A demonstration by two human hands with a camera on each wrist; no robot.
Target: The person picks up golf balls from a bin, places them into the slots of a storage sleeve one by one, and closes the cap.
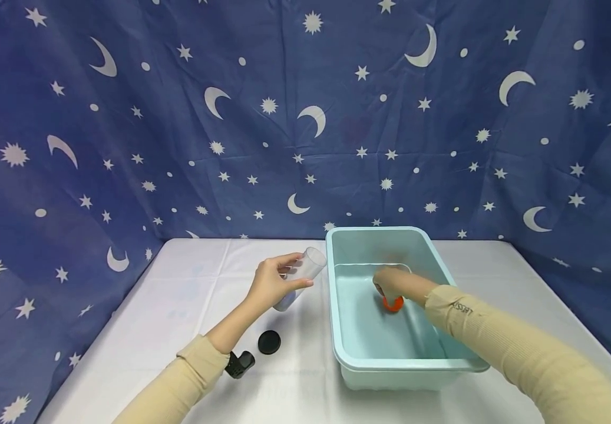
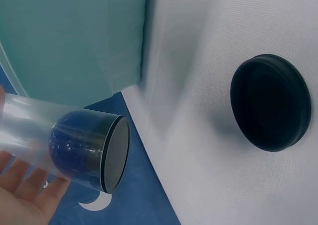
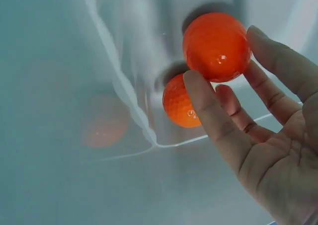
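My left hand [image 1: 272, 281] grips a clear plastic tube [image 1: 311, 264], tilted with its open-looking end up toward the bin. A dark blue rounded shape [image 2: 74, 143] shows inside the tube's lower end; whether it is a ball I cannot tell. Down inside the light teal bin [image 1: 343, 330], my right hand [image 1: 390, 282] pinches an orange golf ball [image 3: 216, 46] between thumb and fingers. A second orange golf ball [image 3: 180, 105] lies just beside it, partly behind a finger. In the head view the hand covers much of the orange.
A round black cap [image 1: 269, 342] lies on the white tablecloth [image 1: 178, 282], left of the bin and below the tube. A black camera [image 1: 240, 364] sits at the left wrist. Behind the table hangs a blue curtain [image 1: 263, 76] with moons and stars.
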